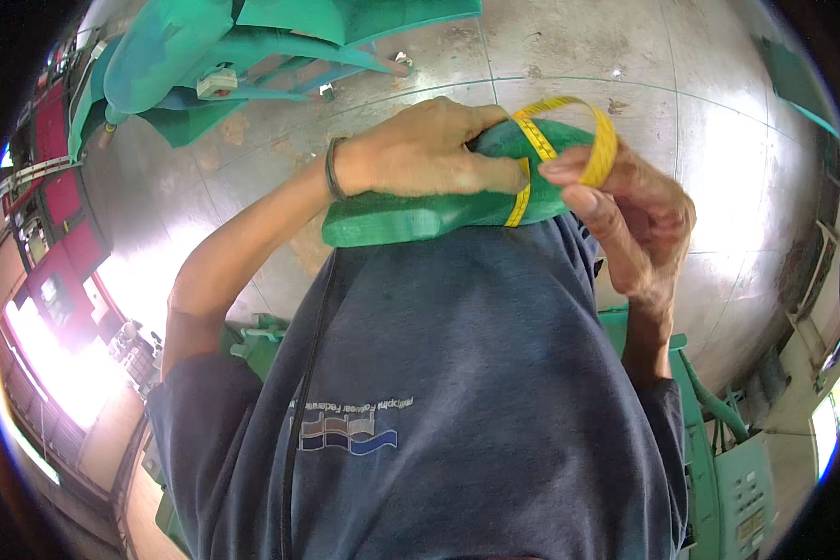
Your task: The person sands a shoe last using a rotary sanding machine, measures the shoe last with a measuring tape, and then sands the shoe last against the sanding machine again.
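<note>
A glossy green shoe last (383, 224) lies crosswise in front of my chest. My left hand (429, 149), with a dark band at the wrist, grips it from above, and its thumb presses down near a yellow measuring tape (603, 140). The tape is wrapped around the last towards its right end. Its free length arcs up in a loop to my right hand (639, 210), whose thumb and fingers are closed on it, slightly blurred. The underside of the last and part of the tape are hidden.
At the upper left stands a green machine or frame (168, 56) with a small white box (217, 84) on it. A grey tiled floor (551, 56) spreads beyond my hands. Green equipment with a control panel (747, 504) is at the lower right. Red panels (61, 196) line the left side.
</note>
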Tool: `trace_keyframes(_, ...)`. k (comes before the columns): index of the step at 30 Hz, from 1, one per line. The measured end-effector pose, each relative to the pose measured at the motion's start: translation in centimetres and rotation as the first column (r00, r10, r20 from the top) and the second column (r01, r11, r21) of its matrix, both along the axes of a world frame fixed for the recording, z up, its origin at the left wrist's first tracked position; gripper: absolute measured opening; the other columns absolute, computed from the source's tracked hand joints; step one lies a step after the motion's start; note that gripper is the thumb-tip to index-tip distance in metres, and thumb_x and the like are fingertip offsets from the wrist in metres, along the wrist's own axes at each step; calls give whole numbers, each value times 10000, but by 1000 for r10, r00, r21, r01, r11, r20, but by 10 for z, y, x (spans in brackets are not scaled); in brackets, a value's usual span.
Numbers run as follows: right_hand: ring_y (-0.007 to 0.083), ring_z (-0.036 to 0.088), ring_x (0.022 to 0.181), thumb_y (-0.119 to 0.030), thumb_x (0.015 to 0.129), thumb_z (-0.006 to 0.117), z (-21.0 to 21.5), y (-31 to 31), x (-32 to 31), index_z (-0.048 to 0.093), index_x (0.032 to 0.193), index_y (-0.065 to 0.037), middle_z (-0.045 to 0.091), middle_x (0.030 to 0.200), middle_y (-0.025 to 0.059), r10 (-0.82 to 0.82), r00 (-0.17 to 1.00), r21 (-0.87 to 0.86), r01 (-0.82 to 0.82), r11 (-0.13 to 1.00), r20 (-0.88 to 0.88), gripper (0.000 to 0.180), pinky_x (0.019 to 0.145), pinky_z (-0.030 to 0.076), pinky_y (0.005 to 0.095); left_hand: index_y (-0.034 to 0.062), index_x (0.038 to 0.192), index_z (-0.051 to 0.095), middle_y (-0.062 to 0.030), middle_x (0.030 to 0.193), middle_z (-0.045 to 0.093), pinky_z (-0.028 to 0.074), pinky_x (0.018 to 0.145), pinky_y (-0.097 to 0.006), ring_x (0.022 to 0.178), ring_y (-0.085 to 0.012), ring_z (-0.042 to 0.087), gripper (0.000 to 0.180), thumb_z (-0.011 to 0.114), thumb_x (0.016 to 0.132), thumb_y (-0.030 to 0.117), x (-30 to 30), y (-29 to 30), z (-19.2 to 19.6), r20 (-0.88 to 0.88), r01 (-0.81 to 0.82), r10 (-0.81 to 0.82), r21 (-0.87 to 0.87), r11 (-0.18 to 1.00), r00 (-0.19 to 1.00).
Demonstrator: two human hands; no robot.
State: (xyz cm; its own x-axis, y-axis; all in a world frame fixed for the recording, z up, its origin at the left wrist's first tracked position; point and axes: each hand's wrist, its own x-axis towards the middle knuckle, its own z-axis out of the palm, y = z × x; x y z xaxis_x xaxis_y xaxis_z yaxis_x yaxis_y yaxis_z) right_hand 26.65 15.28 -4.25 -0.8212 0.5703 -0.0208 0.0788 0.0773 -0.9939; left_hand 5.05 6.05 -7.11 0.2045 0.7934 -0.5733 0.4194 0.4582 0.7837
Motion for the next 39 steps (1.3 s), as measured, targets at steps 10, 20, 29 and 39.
trace_keyframes(10, 129, 635, 910, -224, 940, 689, 3, -53, 16, 753, 1043, -48, 734, 964, 84, -241, 914, -484, 380, 789, 325, 213, 884, 475, 289, -53, 1386, 481, -189, 1327, 581, 392, 1055, -355, 1237, -264, 528, 685, 595, 909, 425, -12, -7, -23, 131, -39, 40, -9, 999, 991)
trace_keyframes(20, 123, 623, 879, -256, 948, 678, -2, -54, 17, 756, 1036, -39, 715, 886, 63, -240, 907, -511, 396, 763, 345, 247, 852, 470, 280, -82, 1403, 451, -244, 1365, 543, 369, 1082, -366, 1285, -309, 501, 779, 583, 896, 495, -12, -6, -21, 145, -45, 45, -2, 999, 988)
trace_keyframes(29, 116, 623, 842, -227, 955, 670, -5, -56, 15, 753, 1043, -32, 709, 856, 56, -229, 908, -479, 384, 790, 350, 230, 814, 477, 258, -80, 1394, 459, -244, 1350, 548, 382, 1075, -367, 1265, -310, 516, 766, 582, 904, 495, -11, -11, -25, 153, -59, 57, 13, 998, 987)
trace_keyframes(39, 110, 604, 802, -254, 946, 681, -3, -55, 13, 763, 1021, -45, 692, 830, 50, -210, 893, -425, 382, 821, 398, 236, 765, 463, 253, -29, 1481, 378, -199, 1413, 499, 353, 1113, -353, 1322, -280, 471, 812, 640, 893, 466, -7, -21, -33, 238, -170, 160, 21, 985, 958)
